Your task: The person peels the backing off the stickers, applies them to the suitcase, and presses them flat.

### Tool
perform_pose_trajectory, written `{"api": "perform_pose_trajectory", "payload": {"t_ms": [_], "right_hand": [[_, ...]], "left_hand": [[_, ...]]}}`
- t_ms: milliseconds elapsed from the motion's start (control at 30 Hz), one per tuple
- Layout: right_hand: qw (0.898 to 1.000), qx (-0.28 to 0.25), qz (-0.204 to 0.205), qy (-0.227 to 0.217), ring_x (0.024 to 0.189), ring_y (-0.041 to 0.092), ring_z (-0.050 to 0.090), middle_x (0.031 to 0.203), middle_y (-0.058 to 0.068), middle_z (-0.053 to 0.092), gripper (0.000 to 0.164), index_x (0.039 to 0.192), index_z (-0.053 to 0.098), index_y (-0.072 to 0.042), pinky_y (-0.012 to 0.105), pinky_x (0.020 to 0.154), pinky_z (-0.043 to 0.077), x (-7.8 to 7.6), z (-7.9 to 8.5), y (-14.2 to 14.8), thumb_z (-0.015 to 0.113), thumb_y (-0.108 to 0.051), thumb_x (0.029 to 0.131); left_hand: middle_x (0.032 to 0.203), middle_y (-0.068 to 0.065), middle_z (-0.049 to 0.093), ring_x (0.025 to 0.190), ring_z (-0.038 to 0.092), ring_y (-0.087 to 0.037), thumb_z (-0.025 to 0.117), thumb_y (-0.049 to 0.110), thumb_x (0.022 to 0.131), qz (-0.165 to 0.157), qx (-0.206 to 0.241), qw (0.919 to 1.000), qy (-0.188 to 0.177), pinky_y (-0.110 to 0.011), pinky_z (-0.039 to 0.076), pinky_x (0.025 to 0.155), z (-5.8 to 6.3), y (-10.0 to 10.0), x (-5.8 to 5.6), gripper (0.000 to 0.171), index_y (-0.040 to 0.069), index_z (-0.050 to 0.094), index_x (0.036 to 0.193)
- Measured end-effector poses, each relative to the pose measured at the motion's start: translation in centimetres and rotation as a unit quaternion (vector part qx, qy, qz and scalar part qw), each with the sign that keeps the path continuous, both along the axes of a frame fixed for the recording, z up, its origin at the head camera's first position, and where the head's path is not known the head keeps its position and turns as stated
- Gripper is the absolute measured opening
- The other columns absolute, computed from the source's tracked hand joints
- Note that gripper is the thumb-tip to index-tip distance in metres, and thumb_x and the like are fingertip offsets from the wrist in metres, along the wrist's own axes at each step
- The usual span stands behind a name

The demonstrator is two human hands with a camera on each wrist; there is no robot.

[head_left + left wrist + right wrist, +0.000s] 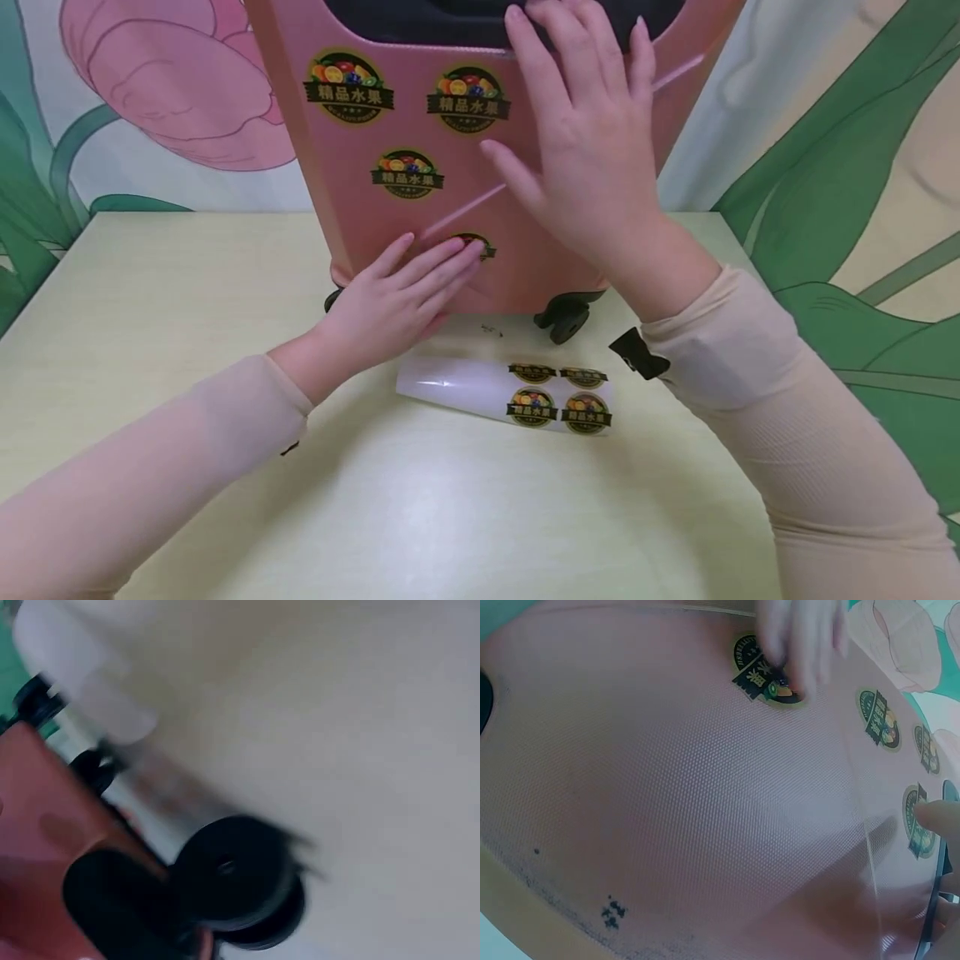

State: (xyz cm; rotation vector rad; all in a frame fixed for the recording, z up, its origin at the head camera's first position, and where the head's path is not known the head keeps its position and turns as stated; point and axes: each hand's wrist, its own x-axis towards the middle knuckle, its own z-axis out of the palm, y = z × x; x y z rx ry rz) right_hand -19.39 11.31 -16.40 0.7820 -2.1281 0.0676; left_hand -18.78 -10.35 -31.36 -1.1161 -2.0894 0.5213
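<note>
A pink suitcase [360, 242] stands upright on its wheels, with several round fruit stickers [407, 174] on its front. My left hand [393, 300] lies with extended fingers over the lowest sticker [486, 250], covering most of it. In the right wrist view, those left fingers [806, 641] blur across the same sticker. Higher up, my right hand [592, 142] rests against the case, its fingertips over the black panel [435, 25] at the top. The left wrist view catches a black wheel [232, 874] and the case's lower edge, but not the left hand.
On the pale table [300, 517], in front of the suitcase, lies a curled white sticker sheet [457, 383] with several stickers on its right part. Another caster [564, 321] touches the tabletop at the case's right. Behind stands a backdrop [180, 83] with painted flowers and leaves.
</note>
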Motion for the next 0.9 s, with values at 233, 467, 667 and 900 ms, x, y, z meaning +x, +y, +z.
{"api": "perform_pose_trajectory", "payload": {"t_ms": [233, 467, 667, 900], "right_hand": [[1.000, 0.005, -0.002, -0.011, 0.135, 0.031, 0.023, 0.144, 0.015, 0.034, 0.067, 0.144, 0.033, -0.005, 0.049, 0.110, 0.000, 0.1, 0.2, -0.1, 0.041, -0.049, 0.094], [1.000, 0.004, -0.005, -0.010, 0.135, 0.031, 0.022, 0.143, 0.015, 0.035, 0.067, 0.144, 0.033, -0.005, 0.048, 0.110, 0.001, 0.1, 0.2, -0.1, 0.041, -0.049, 0.094], [1.000, 0.001, -0.006, -0.008, 0.135, 0.031, 0.022, 0.143, 0.016, 0.035, 0.066, 0.144, 0.033, -0.006, 0.048, 0.110, 0.000, 0.1, 0.1, -0.1, 0.041, -0.049, 0.094], [1.000, -0.006, 0.003, 0.005, 0.135, 0.030, 0.024, 0.142, 0.015, 0.037, 0.062, 0.143, 0.036, -0.006, 0.048, 0.110, -0.001, 0.0, 0.0, 0.0, 0.041, -0.045, 0.095]], "left_hand": [[0.152, -0.003, 0.025, 0.140, 0.016, -0.019, 0.053, 0.037, 0.093, 0.017, 0.029, 0.9993, 0.014, -0.043, 0.015, 0.111, 0.5, 0.3, -0.3, 0.066, 0.008, 0.028, 0.147], [0.153, -0.004, 0.022, 0.141, 0.015, -0.021, 0.051, 0.033, 0.095, 0.014, 0.000, 0.9999, -0.006, -0.043, 0.013, 0.111, -0.6, -0.1, -0.4, 0.063, 0.006, 0.027, 0.147], [0.153, -0.004, 0.022, 0.140, 0.015, -0.020, 0.054, 0.029, 0.093, -0.014, -0.003, 0.9999, -0.004, -0.044, 0.013, 0.111, -0.1, -0.1, -0.3, 0.064, 0.007, 0.028, 0.146], [0.154, -0.003, 0.020, 0.141, 0.013, -0.020, 0.045, 0.030, 0.098, 0.014, 0.031, 0.9994, 0.002, -0.043, 0.011, 0.112, 1.0, 1.2, -0.5, 0.059, 0.011, 0.023, 0.149]]}}
